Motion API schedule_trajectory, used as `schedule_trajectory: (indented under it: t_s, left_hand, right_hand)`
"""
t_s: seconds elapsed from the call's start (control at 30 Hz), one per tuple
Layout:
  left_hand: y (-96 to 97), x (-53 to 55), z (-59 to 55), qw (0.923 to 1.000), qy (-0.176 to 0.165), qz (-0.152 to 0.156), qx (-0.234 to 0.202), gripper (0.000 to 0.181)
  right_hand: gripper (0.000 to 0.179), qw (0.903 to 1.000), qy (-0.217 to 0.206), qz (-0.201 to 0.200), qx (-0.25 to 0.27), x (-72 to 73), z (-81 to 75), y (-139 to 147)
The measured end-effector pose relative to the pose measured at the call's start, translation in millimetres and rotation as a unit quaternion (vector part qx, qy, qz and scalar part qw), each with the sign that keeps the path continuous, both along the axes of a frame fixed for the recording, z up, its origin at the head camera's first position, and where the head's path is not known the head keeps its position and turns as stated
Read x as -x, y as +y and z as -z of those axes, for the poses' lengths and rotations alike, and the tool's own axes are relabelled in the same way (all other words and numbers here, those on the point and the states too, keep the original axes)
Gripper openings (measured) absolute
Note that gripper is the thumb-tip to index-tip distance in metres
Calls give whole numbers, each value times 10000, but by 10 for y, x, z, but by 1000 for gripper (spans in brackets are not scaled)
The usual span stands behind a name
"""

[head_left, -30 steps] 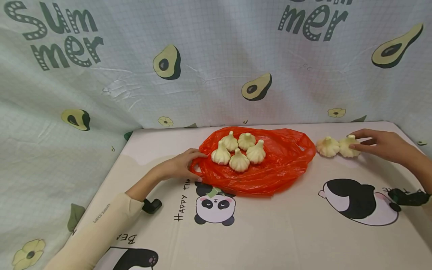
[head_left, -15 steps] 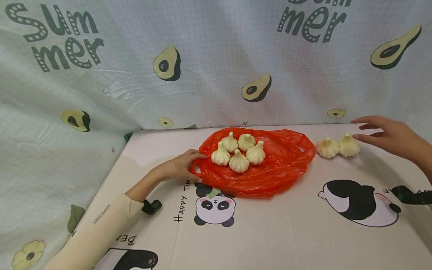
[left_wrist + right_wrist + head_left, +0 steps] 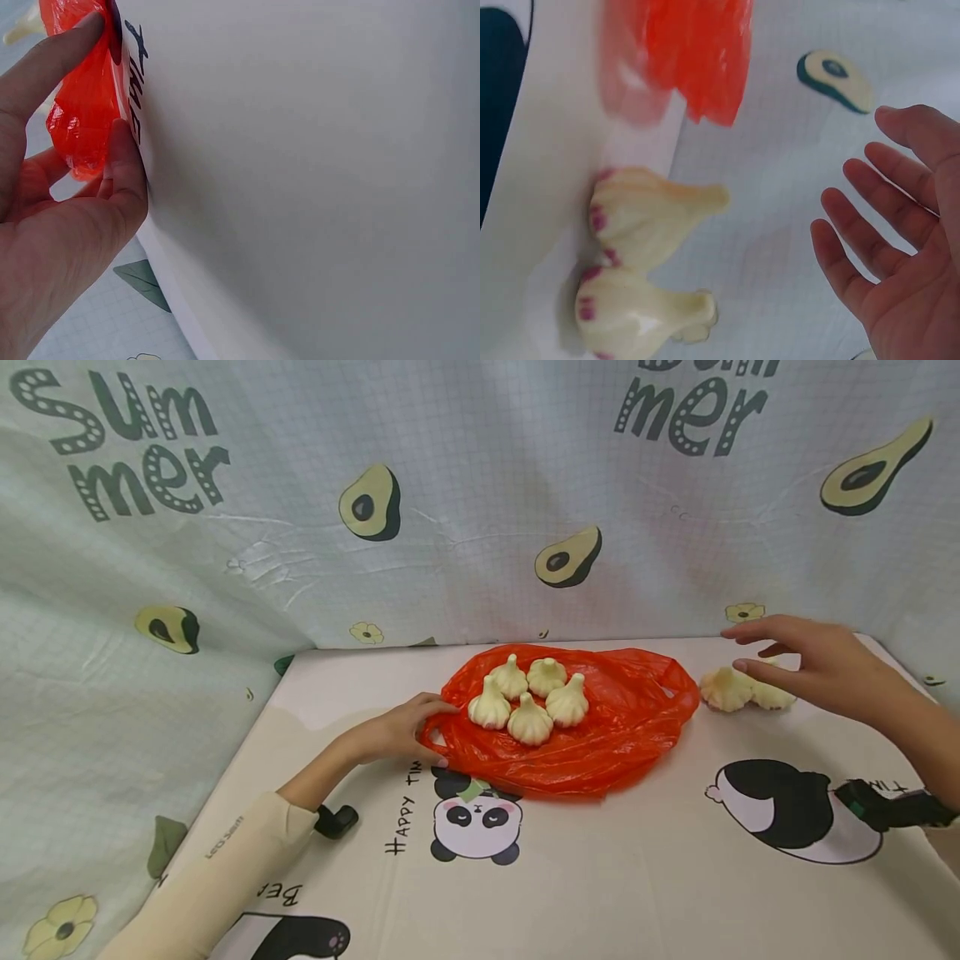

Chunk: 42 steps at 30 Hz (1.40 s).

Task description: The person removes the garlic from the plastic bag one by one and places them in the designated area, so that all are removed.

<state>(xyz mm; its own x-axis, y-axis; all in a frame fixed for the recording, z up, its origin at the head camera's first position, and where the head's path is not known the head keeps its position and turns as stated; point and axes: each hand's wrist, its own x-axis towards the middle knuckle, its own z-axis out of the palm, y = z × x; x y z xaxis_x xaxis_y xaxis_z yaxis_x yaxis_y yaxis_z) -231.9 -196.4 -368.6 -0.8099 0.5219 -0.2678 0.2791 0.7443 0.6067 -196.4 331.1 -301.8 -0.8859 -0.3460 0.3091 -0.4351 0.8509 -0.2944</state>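
Note:
Several pale garlic bulbs [image 3: 528, 721] stand stems up on a flattened red plastic bag [image 3: 622, 727]. My left hand [image 3: 401, 728] holds the bag's left end, with fingers and thumb curved round its edge. In the left wrist view, red plastic [image 3: 82, 105] lies between the fingers and thumb of that hand. Two more bulbs sit side by side right of the bag: one garlic bulb [image 3: 725, 690] and another garlic bulb [image 3: 772, 695] partly covered by my right hand [image 3: 832, 664]. That hand hovers above them, fingers spread and holding nothing. The right wrist view shows a gap between it and the bulbs.
The bag and bulbs lie on a light table cloth [image 3: 585, 877] printed with pandas and lettering. A hanging cloth [image 3: 465, 468] with avocado prints stands behind the table's back edge. A black strap piece [image 3: 885, 806] hangs below the right wrist.
My right hand has let go of the rightmost garlic bulb, lifted away to the right, then moved left above the pair. My left hand and the bag stay in place.

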Motion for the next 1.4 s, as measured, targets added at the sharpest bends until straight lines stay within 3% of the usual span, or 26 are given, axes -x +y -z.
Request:
schedule_trajectory:
  t_s: [0.2, 0.47, 0.8, 1.2, 1.4]
  left_hand:
    - [7, 6, 23, 10000, 13, 15, -1, 77]
    - [20, 11, 28, 10000, -32, -51, 42, 78]
    - [21, 15, 32, 10000, -11, -18, 59, 77]
    - [22, 37, 17, 9999, -125, -26, 74, 77]
    - [12, 34, 12, 9998, -148, -60, 125, 77]
  right_hand:
    - [42, 9993, 45, -344, 123, -56, -34, -216]
    - [42, 9973, -346, -628, 174, -75, -12, -408]
    - [39, 9933, -538, -980, 287, -44, -85, -615]
    - [30, 9851, -1038, -1368, -133, 210, -149, -878]
    - [29, 9747, -1189, -1889, -135, 424, -137, -964]
